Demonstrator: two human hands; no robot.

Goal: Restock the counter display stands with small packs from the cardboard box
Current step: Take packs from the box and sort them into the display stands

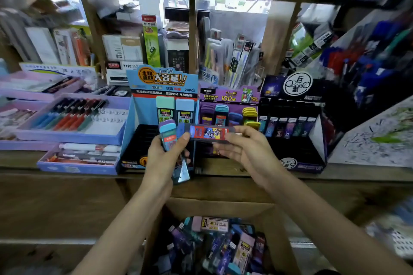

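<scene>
My left hand (pixel 164 156) grips a stack of small packs (pixel 171 135) upright, teal and purple caps on top. My right hand (pixel 240 147) pinches a blue-capped pack (pixel 207 133) with a red picture label, held sideways between the two hands; my left thumb touches its left end. Behind the hands stand three counter displays: a blue stand (pixel 143 114) with two tall packs, a purple stand (pixel 228 96) with several coloured packs, and a black stand (pixel 312 131) with a row of dark packs. The cardboard box (pixel 277 236) below the counter holds several loose packs.
Lilac pen trays (pixel 73 134) lie left on the wooden counter (pixel 257 168). A scribbled test sheet (pixel 375 140) slopes at the right. Shelves behind carry boxed stationery and a rack of blue and red pens (pixel 366 65).
</scene>
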